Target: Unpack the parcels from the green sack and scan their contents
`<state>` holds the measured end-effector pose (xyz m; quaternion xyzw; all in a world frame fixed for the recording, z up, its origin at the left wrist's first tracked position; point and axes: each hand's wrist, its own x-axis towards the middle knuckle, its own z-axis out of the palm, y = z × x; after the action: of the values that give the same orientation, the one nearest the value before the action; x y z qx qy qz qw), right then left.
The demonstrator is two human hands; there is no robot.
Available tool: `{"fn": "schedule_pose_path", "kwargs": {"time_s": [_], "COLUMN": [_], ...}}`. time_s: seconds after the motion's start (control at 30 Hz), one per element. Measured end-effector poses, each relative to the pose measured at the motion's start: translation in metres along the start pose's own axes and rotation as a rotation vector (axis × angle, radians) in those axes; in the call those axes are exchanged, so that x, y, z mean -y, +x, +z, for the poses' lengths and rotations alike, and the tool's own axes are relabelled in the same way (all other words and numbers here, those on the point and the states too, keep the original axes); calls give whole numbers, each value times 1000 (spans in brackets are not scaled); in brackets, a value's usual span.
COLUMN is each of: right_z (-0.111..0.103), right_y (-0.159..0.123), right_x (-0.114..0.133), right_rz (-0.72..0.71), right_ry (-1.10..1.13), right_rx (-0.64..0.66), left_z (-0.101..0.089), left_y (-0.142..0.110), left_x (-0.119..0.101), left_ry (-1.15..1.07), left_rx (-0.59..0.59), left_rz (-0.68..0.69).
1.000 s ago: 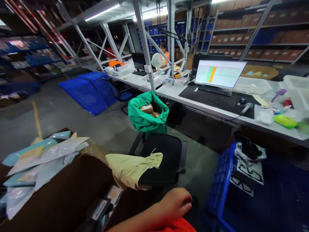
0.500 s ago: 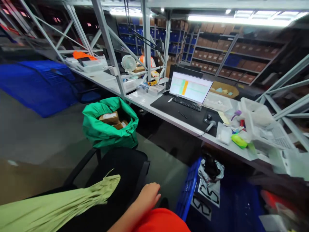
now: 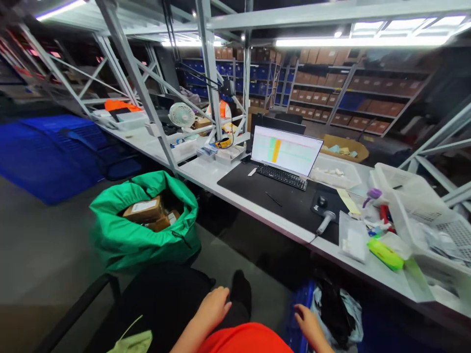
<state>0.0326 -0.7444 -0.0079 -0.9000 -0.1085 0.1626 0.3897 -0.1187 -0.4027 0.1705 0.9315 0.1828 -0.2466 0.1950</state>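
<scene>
My left hand hangs over the front of the black chair, its thumb apart from loosely bent fingers, with nothing seen in it. To the right, my right hand is open and empty, beside a blue crate. In that crate lies a grey-and-black plastic bag, close to the right fingers. A pale green cloth with a drawstring rests on the chair. Past the chair stands a green sack with brown cardboard boxes inside.
A long white workbench runs across, carrying a monitor, keyboard, handheld scanner, bright green pouch and white plastic basket. Metal posts rise from it. A person in an orange vest is beyond.
The view has swung so the green sack and bench sit lower and nearer. My right hand has come into view by the crate. Most of the pale green cloth has left the view.
</scene>
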Motion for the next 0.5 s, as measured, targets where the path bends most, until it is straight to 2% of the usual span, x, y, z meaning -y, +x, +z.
{"fn": "schedule_pose_path", "kwargs": {"time_s": [0.07,0.17,0.3,0.37,0.43,0.5], "right_z": [4,-12,-65,-96,-126,-152], "right_y": [43,114,227,291,355,412], "right_x": [17,53,109,130,141,140], "right_rz": [-35,-79,-149,-113,-44,40], "right_ry": [20,19,-107,-157,-188,-223], "right_rx": [-8,-48,-255,-357,-448,-542], "left_z": [-20,-58,-114,-135,-146,-150], "left_y": [42,104,177,209,239,267], "left_x": [5,15,32,42,53,65], "left_ry": [3,21,47,89,149,164], "left_rx": [15,47,59,78,100,120], "left_rz": [2,0,0,-7,-26,-34]}}
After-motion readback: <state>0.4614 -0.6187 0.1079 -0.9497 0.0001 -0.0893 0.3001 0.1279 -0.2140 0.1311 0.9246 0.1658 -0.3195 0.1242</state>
